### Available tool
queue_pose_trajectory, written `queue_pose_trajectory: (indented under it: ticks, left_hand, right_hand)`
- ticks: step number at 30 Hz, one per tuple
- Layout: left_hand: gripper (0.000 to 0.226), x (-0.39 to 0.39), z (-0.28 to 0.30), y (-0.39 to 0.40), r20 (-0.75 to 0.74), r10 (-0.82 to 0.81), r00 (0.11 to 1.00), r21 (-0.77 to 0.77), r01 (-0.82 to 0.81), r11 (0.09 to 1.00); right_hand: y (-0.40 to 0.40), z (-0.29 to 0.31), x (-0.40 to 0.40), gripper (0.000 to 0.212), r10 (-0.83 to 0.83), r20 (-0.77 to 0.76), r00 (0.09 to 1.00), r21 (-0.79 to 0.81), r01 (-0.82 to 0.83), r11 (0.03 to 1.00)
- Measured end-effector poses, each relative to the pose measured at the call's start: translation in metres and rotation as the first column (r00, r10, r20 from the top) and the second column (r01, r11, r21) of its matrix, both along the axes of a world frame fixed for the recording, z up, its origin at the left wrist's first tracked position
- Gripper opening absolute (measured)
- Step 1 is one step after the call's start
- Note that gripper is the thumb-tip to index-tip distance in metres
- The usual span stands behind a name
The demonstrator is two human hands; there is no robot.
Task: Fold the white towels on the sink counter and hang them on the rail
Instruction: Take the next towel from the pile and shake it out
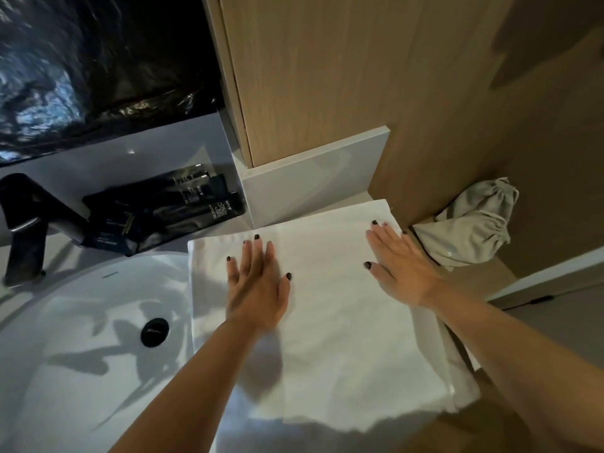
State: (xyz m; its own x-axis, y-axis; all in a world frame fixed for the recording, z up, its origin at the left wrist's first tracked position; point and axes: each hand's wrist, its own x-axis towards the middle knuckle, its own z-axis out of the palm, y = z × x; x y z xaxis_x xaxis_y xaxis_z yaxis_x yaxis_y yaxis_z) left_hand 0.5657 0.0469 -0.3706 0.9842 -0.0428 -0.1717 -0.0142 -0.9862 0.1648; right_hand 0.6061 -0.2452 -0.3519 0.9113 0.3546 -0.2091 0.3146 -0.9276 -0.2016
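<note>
A white towel (327,308) lies spread flat on the table (228,228) just to the right of the round white sink (81,338), its left edge lapping over the sink's rim and its near edge hanging off the front. Both hands press down on it, palms flat. The left hand (258,289) sits near the towel's left side with its fingers (256,253) straight and slightly spread, pointing toward twelve o'clock; it grips nothing. The right hand (398,266) lies at the towel's far right corner, fingers straight and held together, pointing toward eleven o'clock, also gripping nothing. The nails on both hands are painted dark. At three o'clock from the right hand a grey drawstring bag (474,223) hangs crumpled against the wooden wall (457,93). At nine o'clock from the towel's far edge a few black toiletry packets (163,210) lie on the table by the backsplash, and further toward nine o'clock stands a black faucet (29,223). A black drain plug (154,331) sits in the sink, at seven o'clock from the left hand. Crinkled black plastic sheeting (98,60) covers the wall above the backsplash.
</note>
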Motion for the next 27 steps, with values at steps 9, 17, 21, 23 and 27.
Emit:
queue_pose_trajectory:
  ticks: [9, 17, 21, 23, 27]
  left_hand:
    - [0.060, -0.078, 0.023, -0.113, 0.127, -0.155, 0.980, -0.313, 0.188, 0.931]
    - [0.063, -0.115, 0.008, -0.131, 0.090, -0.188, 0.978, -0.210, 0.203, 0.956]
    - [0.071, -0.116, 0.008, -0.130, 0.091, -0.172, 0.981, -0.137, 0.184, 0.973]
    - [0.076, -0.113, 0.006, -0.130, 0.073, -0.161, 0.984, -0.127, 0.169, 0.977]
    - [0.083, -0.113, 0.006, -0.130, 0.071, -0.147, 0.987, -0.159, 0.157, 0.975]
  right_hand:
    - [-0.026, 0.025, -0.128, 0.030, -0.653, -0.034, 0.757, 0.653, 0.511, 0.559]
    - [-0.034, 0.026, -0.216, 0.019, -0.826, -0.307, 0.472, 0.706, 0.696, 0.135]
    - [-0.036, 0.027, -0.220, 0.024, -0.398, -0.903, 0.162, 0.302, 0.898, -0.319]
    - [-0.034, 0.032, -0.216, 0.035, -0.078, -0.992, 0.098, 0.121, 0.908, -0.401]
    - [-0.027, 0.036, -0.208, 0.019, 0.191, -0.978, 0.079, -0.022, 0.878, -0.478]
